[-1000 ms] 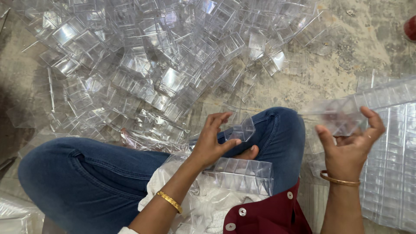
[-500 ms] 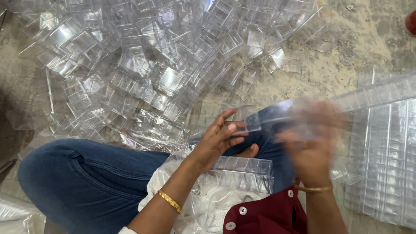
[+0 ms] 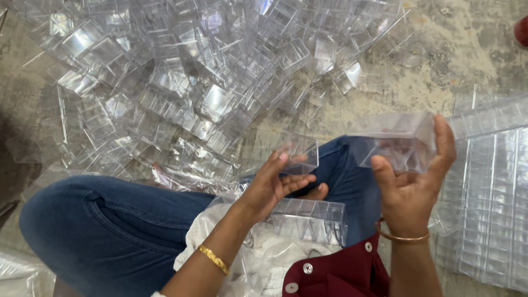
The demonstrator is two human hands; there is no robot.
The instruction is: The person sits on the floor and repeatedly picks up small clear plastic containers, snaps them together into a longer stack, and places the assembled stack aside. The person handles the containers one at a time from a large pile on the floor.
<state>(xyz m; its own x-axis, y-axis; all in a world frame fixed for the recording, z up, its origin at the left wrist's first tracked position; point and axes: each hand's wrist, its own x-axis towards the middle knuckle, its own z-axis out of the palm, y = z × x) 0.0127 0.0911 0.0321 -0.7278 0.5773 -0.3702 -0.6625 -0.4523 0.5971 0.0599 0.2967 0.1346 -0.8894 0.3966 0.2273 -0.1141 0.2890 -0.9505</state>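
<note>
A: Status, near to far?

B: Row of nested clear boxes (image 3: 308, 220) sits on the lap, over white cloth (image 3: 220, 242). Left hand (image 3: 272, 187) is just above it, fingers closed on a small clear box (image 3: 300, 154). Same grip as a second ago.

A: Right side?

B: Right hand (image 3: 410, 184) has swung back out to the right after crossing toward the left hand half a second ago. Thumb and fingers pinch a longer clear box piece (image 3: 393, 140), held up over the knee (image 3: 341, 165).

A: Meaning?

B: My read: the two pieces met briefly and are apart again, so not joined yet.

A: Further out?

B: Neat rows of stacked clear boxes (image 3: 495, 187) on the floor at the right edge. Loose heap of clear boxes (image 3: 181, 82) across the floor's far left.
</note>
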